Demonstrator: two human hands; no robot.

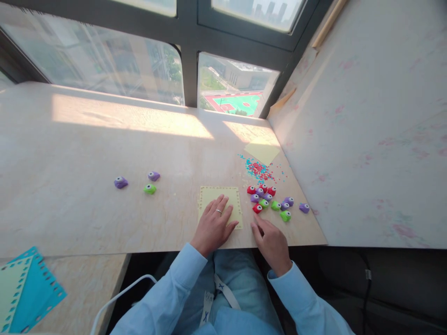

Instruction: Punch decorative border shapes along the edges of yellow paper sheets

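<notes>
Before you, a dark-framed window point(190, 70) overlooks a green-and-red sports court point(240, 102); sunlight point(129, 118) patches the counter point(87, 209). To your right, a flower-patterned wall point(377, 139); at lower left, a curved white cable point(118, 293).

Sixteen small eyed pieces point(304, 208) on the table point(87, 214)
Toward its right edge: six purple pieces point(289, 201), four red pieces point(251, 190), three green pieces point(285, 216); farther from that edge: two purple, one green. Two pale yellow sheets point(262, 152); confetti point(258, 171) too dense to count.

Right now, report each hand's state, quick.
Left hand: open, flat on the yellow sheet.
Right hand: partly curled beside a red eyed piece; whether its grip holds anything cannot be told.
</notes>
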